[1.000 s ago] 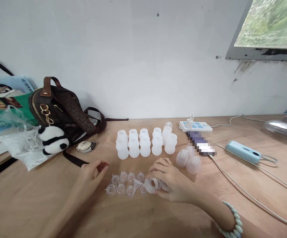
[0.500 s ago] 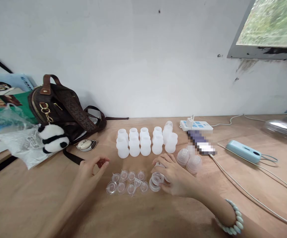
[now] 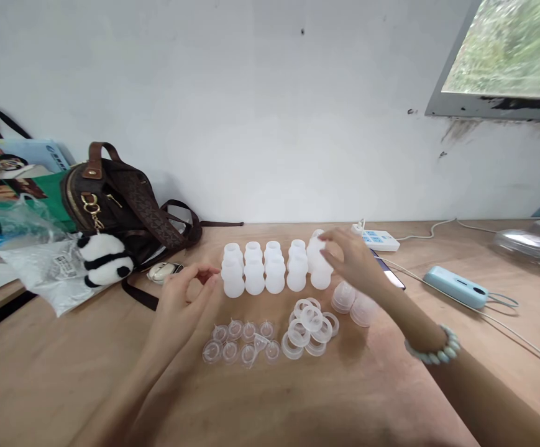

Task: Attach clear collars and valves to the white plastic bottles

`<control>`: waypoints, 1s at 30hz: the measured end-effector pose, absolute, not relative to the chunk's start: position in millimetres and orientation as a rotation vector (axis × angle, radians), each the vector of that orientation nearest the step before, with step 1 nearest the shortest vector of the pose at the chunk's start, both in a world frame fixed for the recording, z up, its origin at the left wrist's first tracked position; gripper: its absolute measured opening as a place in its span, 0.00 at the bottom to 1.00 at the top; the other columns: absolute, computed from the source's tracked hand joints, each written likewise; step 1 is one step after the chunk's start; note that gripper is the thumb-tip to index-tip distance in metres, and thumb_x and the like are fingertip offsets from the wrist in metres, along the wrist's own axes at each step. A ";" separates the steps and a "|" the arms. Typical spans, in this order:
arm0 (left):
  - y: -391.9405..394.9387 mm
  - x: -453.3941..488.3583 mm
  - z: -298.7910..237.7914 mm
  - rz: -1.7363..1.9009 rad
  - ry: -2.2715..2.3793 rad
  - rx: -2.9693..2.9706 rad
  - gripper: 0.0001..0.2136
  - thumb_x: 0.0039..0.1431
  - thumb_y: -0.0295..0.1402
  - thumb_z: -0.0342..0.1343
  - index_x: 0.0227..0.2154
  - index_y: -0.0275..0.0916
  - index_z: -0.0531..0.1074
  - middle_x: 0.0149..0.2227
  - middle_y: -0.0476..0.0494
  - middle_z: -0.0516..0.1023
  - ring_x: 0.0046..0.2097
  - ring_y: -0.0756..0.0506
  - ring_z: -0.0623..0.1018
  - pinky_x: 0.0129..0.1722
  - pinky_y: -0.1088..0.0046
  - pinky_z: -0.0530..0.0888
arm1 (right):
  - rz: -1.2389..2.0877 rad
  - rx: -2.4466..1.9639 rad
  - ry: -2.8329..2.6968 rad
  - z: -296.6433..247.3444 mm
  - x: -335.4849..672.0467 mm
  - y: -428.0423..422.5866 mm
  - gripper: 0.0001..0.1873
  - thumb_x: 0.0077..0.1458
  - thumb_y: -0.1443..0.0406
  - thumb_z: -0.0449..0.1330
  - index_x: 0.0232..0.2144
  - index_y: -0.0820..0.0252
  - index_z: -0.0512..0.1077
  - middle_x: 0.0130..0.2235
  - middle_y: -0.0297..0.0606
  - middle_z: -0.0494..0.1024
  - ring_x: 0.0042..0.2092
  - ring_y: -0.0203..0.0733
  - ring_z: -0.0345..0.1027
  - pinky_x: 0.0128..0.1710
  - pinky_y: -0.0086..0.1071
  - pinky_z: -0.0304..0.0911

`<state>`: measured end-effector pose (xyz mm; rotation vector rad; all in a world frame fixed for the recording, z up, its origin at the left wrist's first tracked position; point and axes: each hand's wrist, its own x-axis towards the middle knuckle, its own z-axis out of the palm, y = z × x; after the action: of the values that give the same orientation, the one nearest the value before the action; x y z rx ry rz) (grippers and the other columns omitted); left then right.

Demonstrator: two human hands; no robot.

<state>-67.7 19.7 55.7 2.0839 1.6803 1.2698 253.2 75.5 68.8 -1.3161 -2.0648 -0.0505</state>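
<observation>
Small frosted white bottles (image 3: 254, 273) stand upright in two rows on the table. My left hand (image 3: 188, 292) is beside the left end of the rows, fingers curved and apart, nothing visible in it. At the right end, my right hand (image 3: 347, 257) reaches over with thumb and fingers apart, close to a back-row bottle (image 3: 315, 251); whether it touches cannot be made out. In front lie clear bottle nipples (image 3: 230, 351) in two rows. To their right is a pile of translucent rings (image 3: 300, 335). Clear dome caps (image 3: 343, 297) sit below my right forearm.
A brown backpack (image 3: 120, 205) with a panda plush (image 3: 106, 259) stands at left, near a computer mouse (image 3: 160, 272) and plastic bags (image 3: 50, 267). At right are a power strip (image 3: 381, 240), a phone (image 3: 391, 273), a blue power bank (image 3: 456, 288), cables and clear containers (image 3: 521, 244).
My right hand has left the pile of rings and moved up and away to the back-right bottle. My left hand has shifted slightly right and up toward the leftmost bottles.
</observation>
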 end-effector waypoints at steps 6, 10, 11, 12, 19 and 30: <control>19.7 -42.7 47.8 1.340 1.607 2.159 0.09 0.63 0.38 0.49 0.37 0.42 0.73 0.36 0.48 0.80 0.41 0.42 0.76 0.46 0.63 0.64 | 0.055 -1.590 -2.051 76.3 263.9 138.9 0.18 0.57 0.60 0.59 0.48 0.63 0.70 0.40 0.50 0.80 0.41 0.53 0.73 0.39 0.40 0.64; 17.3 -38.0 45.3 1.305 1.578 2.220 0.09 0.63 0.36 0.48 0.35 0.41 0.72 0.36 0.48 0.80 0.41 0.41 0.77 0.45 0.63 0.63 | 0.117 -1.631 -2.047 77.6 267.5 138.8 0.16 0.56 0.56 0.61 0.42 0.61 0.73 0.32 0.44 0.80 0.32 0.47 0.72 0.30 0.34 0.61; 16.8 -38.1 45.2 1.317 1.565 2.227 0.08 0.63 0.36 0.49 0.35 0.41 0.72 0.36 0.48 0.79 0.41 0.41 0.77 0.45 0.63 0.63 | 0.100 -1.646 -2.022 81.6 271.0 134.1 0.16 0.56 0.55 0.61 0.41 0.62 0.73 0.32 0.44 0.80 0.32 0.47 0.72 0.31 0.34 0.61; 16.2 -38.4 45.1 1.332 1.545 2.235 0.08 0.64 0.35 0.49 0.36 0.41 0.72 0.36 0.48 0.79 0.42 0.41 0.76 0.46 0.62 0.63 | 0.072 -1.654 -1.974 86.9 275.4 127.8 0.16 0.57 0.55 0.60 0.40 0.62 0.73 0.32 0.45 0.79 0.33 0.47 0.72 0.32 0.34 0.61; 8.0 -31.9 30.5 1.485 1.133 2.258 0.22 0.63 0.33 0.55 0.59 0.44 0.60 0.57 0.38 0.69 0.53 0.40 0.72 0.50 0.61 0.69 | 0.297 -1.142 -1.465 106.6 277.1 52.2 0.13 0.56 0.55 0.61 0.38 0.58 0.73 0.30 0.35 0.77 0.33 0.41 0.71 0.33 0.32 0.64; -2.7 -20.8 9.5 1.388 0.830 2.485 0.21 0.59 0.30 0.59 0.54 0.42 0.63 0.48 0.39 0.71 0.47 0.42 0.74 0.44 0.68 0.74 | 1.058 -0.997 -1.530 27.2 206.3 8.3 0.17 0.59 0.51 0.57 0.29 0.57 0.65 0.24 0.29 0.68 0.25 0.35 0.63 0.24 0.28 0.60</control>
<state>-20.8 -2.7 9.5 2.4854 0.8297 1.3880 206.3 8.3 27.2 -0.9974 -1.5301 1.0583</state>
